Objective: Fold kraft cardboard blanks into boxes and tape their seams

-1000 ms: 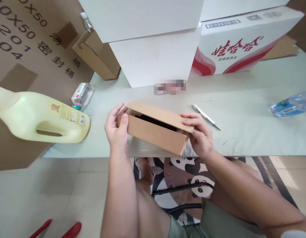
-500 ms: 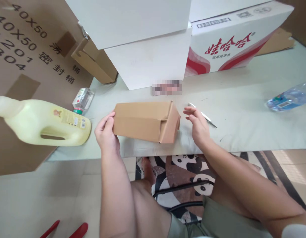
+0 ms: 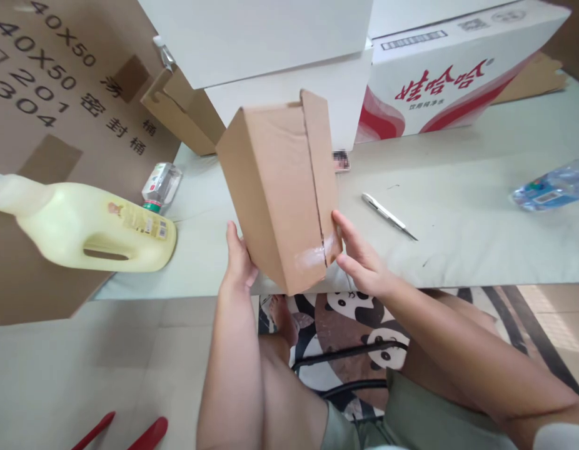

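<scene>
A brown carton (image 3: 280, 200), taped near its lower end, was held tilted between left grip (image 3: 240, 262) and right grip (image 3: 363, 259); a white-handled knife (image 3: 389, 216) lay nearby on the desk (image 3: 463, 244)

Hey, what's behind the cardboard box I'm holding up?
Behind the cardboard box, parts of a white box and a small pixelated item show past its right edge. Anything directly behind it is covered.

Was probably room in home: panda-print mat (image 3: 334, 331) lay on tiled floor (image 3: 120, 362), bare foot (image 3: 281, 320) showed there, pale cloth (image 3: 458, 187) covered table. White drinking-water carton (image 3: 439, 109), large printed cardboard carton (image 3: 50, 119) and yellowish jug (image 3: 59, 219) crowded edges; small stockroom could not be excluded.
</scene>
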### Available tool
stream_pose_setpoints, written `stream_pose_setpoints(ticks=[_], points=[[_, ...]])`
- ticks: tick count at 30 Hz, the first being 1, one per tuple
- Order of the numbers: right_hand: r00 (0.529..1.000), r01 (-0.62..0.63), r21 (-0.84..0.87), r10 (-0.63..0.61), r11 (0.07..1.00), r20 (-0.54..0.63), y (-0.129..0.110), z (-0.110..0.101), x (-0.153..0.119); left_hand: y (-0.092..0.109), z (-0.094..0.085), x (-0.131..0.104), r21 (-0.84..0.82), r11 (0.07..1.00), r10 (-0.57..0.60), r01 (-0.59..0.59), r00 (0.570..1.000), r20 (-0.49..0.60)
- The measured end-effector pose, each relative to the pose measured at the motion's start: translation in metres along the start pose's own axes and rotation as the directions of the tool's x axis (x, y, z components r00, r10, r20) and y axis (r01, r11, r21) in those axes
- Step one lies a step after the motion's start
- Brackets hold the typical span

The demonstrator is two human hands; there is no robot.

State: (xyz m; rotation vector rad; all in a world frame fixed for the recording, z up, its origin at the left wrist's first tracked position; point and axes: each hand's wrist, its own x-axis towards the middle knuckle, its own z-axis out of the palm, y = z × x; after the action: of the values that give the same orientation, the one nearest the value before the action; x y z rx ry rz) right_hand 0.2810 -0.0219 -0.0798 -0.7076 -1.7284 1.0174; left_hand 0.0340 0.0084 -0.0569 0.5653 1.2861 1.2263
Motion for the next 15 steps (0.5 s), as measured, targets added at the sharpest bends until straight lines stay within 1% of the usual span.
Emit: stream_pose_setpoints(ticks=[2, 5, 7, 8, 10, 12, 13, 14, 15], points=[[0.998, -0.011, 0.029, 0.013, 1.000, -0.064, 0.003, 0.001, 0.000, -0.001, -0.003, -0.002, 0.059, 0.996, -0.074, 0.071, 0.996, 0.048], [0.990, -0.035, 0.084, 0.046, 0.996, -0.131, 0.005, 0.002, 0.003, 0.000, -0.008, -0.007, 0.214, 0.967, -0.162, 0.141, 0.983, 0.082], [0.986, -0.028, 0.119, 0.047, 0.993, -0.161, 0.004, 0.002, 0.007, 0.000, -0.009, -0.012, 0.338, 0.922, -0.247, 0.188, 0.959, 0.141], [0.982, -0.018, 0.135, 0.043, 0.991, -0.182, 0.002, 0.001, 0.009, 0.001, -0.009, -0.015, 0.400, 0.894, -0.295, 0.204, 0.938, 0.181], [0.974, -0.014, 0.163, 0.050, 0.987, -0.222, -0.002, 0.000, 0.013, 0.000, -0.008, -0.020, 0.514, 0.833, -0.379, 0.205, 0.889, 0.259], [0.962, -0.047, 0.181, 0.093, 0.982, -0.256, -0.006, -0.003, 0.017, -0.001, -0.007, -0.023, 0.610, 0.771, -0.437, 0.180, 0.847, 0.303], [0.956, -0.071, 0.188, 0.121, 0.980, -0.267, -0.007, -0.004, 0.018, -0.001, -0.006, -0.023, 0.648, 0.744, -0.450, 0.160, 0.837, 0.311], [0.951, -0.102, 0.190, 0.152, 0.976, -0.270, -0.008, -0.006, 0.018, -0.001, -0.006, -0.022, 0.678, 0.724, -0.446, 0.130, 0.838, 0.315], [0.947, -0.134, 0.187, 0.182, 0.973, -0.266, -0.009, -0.007, 0.018, -0.002, -0.005, -0.021, 0.699, 0.709, -0.426, 0.097, 0.848, 0.314]])
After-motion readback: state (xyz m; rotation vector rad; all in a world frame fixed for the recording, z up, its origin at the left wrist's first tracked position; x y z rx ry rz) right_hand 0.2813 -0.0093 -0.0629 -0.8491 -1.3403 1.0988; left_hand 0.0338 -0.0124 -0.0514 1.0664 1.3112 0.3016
